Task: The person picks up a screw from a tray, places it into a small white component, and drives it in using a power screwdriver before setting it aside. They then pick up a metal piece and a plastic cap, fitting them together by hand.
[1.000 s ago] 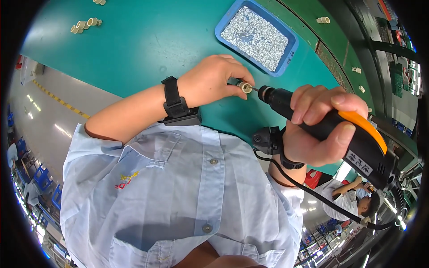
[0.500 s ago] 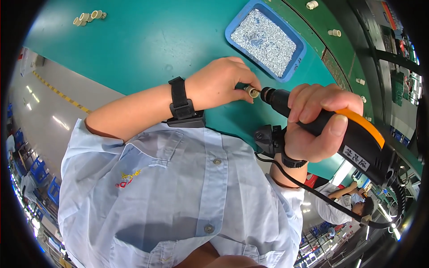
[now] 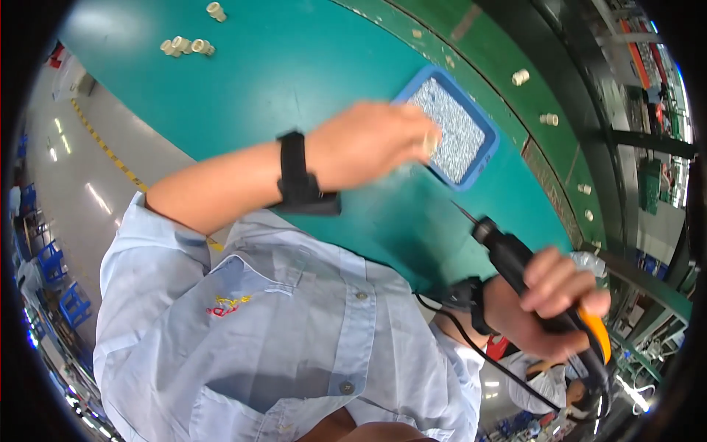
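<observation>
My left hand (image 3: 375, 144), smeared by motion, is closed on a small cream cylindrical fitting (image 3: 430, 144). It hovers over the near left side of a blue tray (image 3: 487, 158) filled with small silvery screws (image 3: 453, 121). In my right hand (image 3: 556, 302) is a black and orange electric screwdriver (image 3: 508, 254), fingers wrapped round its body. The thin bit points up and left toward the tray, apart from the fitting. Whether a screw sits on the bit cannot be made out.
Several similar cream fittings (image 3: 180, 46) stand at the far left of the green table (image 3: 280, 81). More fittings (image 3: 520, 77) are spaced along the darker green strip (image 3: 493, 59) on the right. A black cable (image 3: 508, 368) runs past my right wrist. Another person (image 3: 541, 383) is at the lower right.
The screwdriver has drawn away from the fitting, down and to the right. My left hand has shifted slightly right with the fitting, over the tray's edge. The view has turned somewhat.
</observation>
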`<state>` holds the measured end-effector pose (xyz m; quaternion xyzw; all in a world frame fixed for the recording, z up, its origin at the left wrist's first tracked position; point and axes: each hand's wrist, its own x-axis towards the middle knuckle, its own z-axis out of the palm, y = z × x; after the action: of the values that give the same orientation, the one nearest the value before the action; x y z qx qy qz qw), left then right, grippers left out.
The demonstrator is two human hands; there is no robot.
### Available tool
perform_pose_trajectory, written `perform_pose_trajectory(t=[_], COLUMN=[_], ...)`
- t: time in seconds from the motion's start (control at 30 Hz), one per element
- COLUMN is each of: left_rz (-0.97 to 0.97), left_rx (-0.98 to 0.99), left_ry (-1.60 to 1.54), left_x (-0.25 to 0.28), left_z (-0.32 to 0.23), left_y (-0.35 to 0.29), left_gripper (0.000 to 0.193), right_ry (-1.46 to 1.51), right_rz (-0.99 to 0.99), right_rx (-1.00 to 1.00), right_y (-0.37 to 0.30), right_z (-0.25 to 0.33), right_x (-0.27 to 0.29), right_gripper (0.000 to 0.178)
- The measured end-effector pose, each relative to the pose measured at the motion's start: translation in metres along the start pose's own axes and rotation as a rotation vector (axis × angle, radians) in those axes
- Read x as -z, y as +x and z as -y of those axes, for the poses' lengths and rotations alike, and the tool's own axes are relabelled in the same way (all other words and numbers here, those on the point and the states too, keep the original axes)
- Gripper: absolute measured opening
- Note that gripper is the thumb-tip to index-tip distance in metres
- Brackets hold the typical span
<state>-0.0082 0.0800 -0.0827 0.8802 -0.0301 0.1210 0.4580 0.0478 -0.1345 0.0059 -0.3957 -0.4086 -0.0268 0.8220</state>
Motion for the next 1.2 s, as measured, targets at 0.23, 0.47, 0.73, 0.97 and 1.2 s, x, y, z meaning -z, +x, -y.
perform_pose_trajectory(t=[0.23, 0.47, 0.73, 0.97, 1.2], left_rz=[-0.398, -0.438, -0.551, -0.375, -0.052], left_rx=[0.288, 0.255, 0.423, 0.584, 0.211], left_ry=[0.621, 0.632, 0.952, 0.756, 0.416], left_x=[0.089, 0.09, 0.156, 0.167, 0.064], left_z=[0.107, 0.108, 0.041, 0.091, 0.004], left_y=[0.106, 0.103, -0.083, -0.12, -0.052], left_gripper=[0.026, 0.019, 0.028, 0.021, 0.011], right_ry=[-0.178, -0.235, -0.234, -0.269, -0.226], right_rz=[-0.044, -0.094, -0.083, -0.096, -0.036], right_rx=[-0.003, -0.046, -0.078, -0.046, -0.087], right_y=[-0.009, -0.013, -0.008, -0.009, -0.009], right_z=[0.013, 0.008, 0.001, 0.007, 0.005], right_x=[0.019, 0.024, 0.032, 0.017, 0.019], right_gripper=[0.033, 0.03, 0.029, 0.028, 0.029])
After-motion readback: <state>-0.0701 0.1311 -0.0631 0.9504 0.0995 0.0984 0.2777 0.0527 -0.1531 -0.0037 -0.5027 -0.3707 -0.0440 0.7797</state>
